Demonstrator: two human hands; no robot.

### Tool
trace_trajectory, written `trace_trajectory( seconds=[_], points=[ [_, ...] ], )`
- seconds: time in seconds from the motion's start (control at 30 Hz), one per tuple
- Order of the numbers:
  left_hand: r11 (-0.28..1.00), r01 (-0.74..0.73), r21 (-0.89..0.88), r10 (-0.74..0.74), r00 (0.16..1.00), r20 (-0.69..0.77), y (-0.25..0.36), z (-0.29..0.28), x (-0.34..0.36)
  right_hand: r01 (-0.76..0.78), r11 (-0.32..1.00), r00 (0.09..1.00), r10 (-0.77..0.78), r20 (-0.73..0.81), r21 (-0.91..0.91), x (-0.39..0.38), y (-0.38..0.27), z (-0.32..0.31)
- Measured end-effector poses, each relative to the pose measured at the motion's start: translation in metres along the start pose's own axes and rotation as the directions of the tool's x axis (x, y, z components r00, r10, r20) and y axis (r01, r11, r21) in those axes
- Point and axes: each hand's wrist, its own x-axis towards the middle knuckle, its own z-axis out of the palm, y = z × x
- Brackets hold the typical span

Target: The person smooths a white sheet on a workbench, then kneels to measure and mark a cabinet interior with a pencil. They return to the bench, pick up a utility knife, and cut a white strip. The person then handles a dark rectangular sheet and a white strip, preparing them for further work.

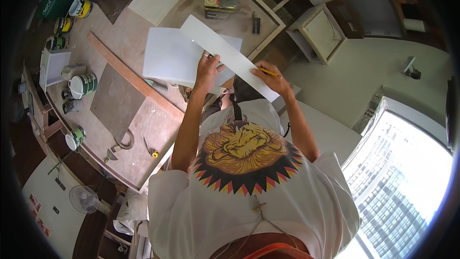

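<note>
A long, narrow white board [227, 50] slants across in front of me, its far end over a larger white sheet [165, 55]. My left hand [208, 71] grips the board's near left edge, with part of the fingers hidden. Toward the board's right end, my right hand [274, 79] is closed with a yellow pencil [269, 72] in it. That hand also touches the board's edge. The white sheet lies on the worktable [148, 144], partly covered by the narrow board.
A reddish wooden strip [134, 76] and a brown panel [115, 100] lie to the left. Paint buckets [82, 85] line the left edge. A yellow-and-black can [220, 4] stands at the back. A clamp [120, 147] rests near the front left. At right is a bright window [397, 182].
</note>
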Motion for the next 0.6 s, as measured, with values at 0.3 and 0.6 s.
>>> trace_trajectory(
  seconds=[0.3, 0.6],
  points=[
    [0.839, -0.109, 0.533, 0.214, 0.967, -0.139, -0.022, -0.005, 0.022, -0.147, 0.973, 0.910, 0.204, -0.360, 0.178, -0.016, 0.065, -0.072],
    [0.005, 0.136, 0.991, 0.636, 0.764, -0.108, -0.080, -0.056, 0.048, -0.030, 0.995, 0.802, -0.032, -0.596, -0.094, 0.048, 0.234, -0.232]
  ],
)
